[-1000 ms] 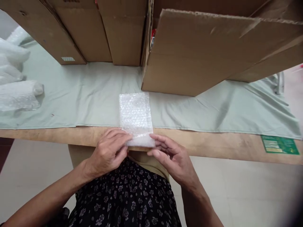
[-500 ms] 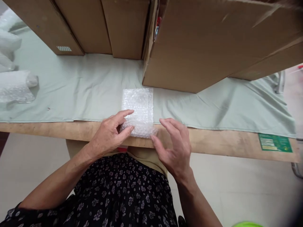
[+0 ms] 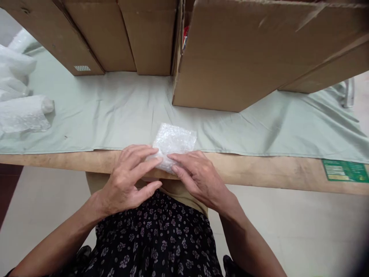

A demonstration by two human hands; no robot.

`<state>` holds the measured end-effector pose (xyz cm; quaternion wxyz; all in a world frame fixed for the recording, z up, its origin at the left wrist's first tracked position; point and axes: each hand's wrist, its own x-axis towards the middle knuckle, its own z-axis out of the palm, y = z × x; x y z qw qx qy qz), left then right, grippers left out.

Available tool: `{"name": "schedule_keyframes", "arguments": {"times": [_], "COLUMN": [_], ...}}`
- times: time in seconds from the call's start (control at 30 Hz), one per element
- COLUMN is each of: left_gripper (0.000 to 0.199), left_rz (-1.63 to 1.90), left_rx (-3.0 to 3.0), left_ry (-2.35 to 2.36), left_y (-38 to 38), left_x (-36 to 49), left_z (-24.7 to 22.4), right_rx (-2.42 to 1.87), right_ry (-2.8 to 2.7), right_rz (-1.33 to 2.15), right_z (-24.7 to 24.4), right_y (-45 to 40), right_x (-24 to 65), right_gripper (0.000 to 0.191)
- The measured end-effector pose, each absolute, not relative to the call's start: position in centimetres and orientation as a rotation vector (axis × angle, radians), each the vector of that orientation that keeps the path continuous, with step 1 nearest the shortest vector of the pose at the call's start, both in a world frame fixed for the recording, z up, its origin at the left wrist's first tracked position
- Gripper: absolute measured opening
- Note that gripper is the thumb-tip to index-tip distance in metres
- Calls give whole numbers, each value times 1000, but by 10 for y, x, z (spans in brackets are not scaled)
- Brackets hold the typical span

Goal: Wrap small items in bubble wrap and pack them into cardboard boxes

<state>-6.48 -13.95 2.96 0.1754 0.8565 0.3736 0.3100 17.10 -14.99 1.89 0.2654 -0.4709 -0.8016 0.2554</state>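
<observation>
Left hand (image 3: 127,177) and right hand (image 3: 201,176), fingers loosely extended, touch bubble wrap (image 3: 175,139) turned askew and shorter than moments ago at the near edge of the table (image 3: 253,169), its folding apparently further along.

A translucent piece of bubble wrap (image 3: 178,139), roughly four-sided, glossy and finely dimpled, lies low and slightly askew between the left grip (image 3: 127,181) and the right grip (image 3: 203,177). Its far part spreads beyond the fingertips of both, with bright glints across it. The near end, touched from either side, is partly hidden by the fingers, so its folds cannot be told.
</observation>
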Motion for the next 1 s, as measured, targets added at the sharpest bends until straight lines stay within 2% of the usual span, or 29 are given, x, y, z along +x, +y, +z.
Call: {"name": "schedule_keyframes", "arguments": {"times": [0.07,0.2,0.3,0.37,0.47,0.67,0.77,0.83,0.93,0.97,1.0], "left_gripper": [31,22,20,25,42,63,62,60,56,56,56], "left_rz": [890,885,871,967,1127,948,971,945,846,826,814], "left_rx": [2406,2315,2278,2175,1799,1175,1136,1175,1350,1429,1506], "left_ry": [1074,1198,1276,1357,1446,1106,1058,1076,1008,980,963], "left_y": [-137,-116,-104,-105,-121,-145,-143,-142,-144,-144,-144], "left_x": [-64,-54,-47,-44,-44,-34,-24,-18,-11,-8,-5], "left_z": [25,13,8,9,12,14,16,20,26,27,28], "right_rx": [-1330,-1417,-1375,-1395,-1449,-1396,-1348,-1364,-1318,-1277,-1237], "right_ry": [-2093,-2047,-2219,-2256,-2027,-1603,-1631,-1637,-1629,-1618,-1607], "right_rz": [661,173,51,90,239,910,945,847,999,1110,1209], "right_z": [19,16,13,9,5,12,16,20,29,33,37], "right_y": [-152,-157,-155,-150,-143,-153,-160,-162,-160,-159,-157], "right_x": [172,168,166,166,169,165,170,181,202,208,214], "right_gripper": [27,27,28,28,26,29,27,39,85,91,86]}}
